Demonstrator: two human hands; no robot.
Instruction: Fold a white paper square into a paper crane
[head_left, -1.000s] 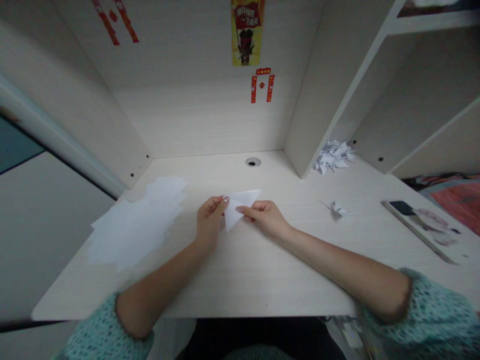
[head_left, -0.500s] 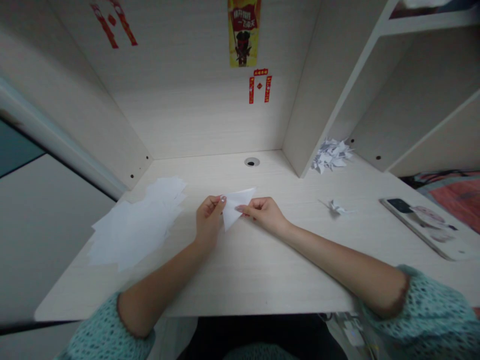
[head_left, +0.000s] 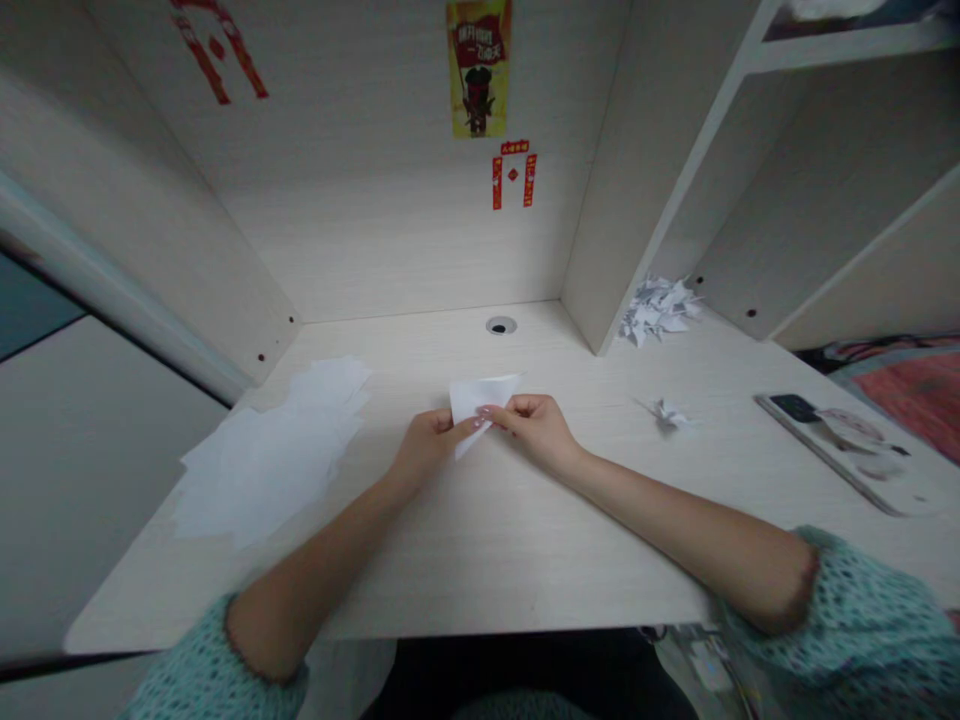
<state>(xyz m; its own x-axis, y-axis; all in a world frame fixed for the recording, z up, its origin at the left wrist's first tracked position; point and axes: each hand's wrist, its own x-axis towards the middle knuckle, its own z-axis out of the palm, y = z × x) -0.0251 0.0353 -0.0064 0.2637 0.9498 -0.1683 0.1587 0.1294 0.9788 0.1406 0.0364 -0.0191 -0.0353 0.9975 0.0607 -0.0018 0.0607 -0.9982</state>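
Observation:
A folded white paper (head_left: 469,396) is held between both hands above the middle of the desk. My left hand (head_left: 431,442) pinches its lower left part, thumb on top. My right hand (head_left: 538,428) grips its right side between thumb and fingers, and the two thumbs nearly meet on the paper. To the left lies a spread stack of white paper sheets (head_left: 270,450). One small folded paper piece (head_left: 671,414) rests on the desk to the right of my right hand.
A heap of folded white papers (head_left: 658,308) lies by the divider panel (head_left: 637,200). On the right of the desk (head_left: 525,560) is a phone (head_left: 840,450), with red and grey fabric (head_left: 911,395) beyond. A cable hole (head_left: 501,325) is at the back.
My left hand has moved from the paper's upper left edge down and right, its thumb now near the right thumb. The paper has turned slightly and its outline is less triangular.

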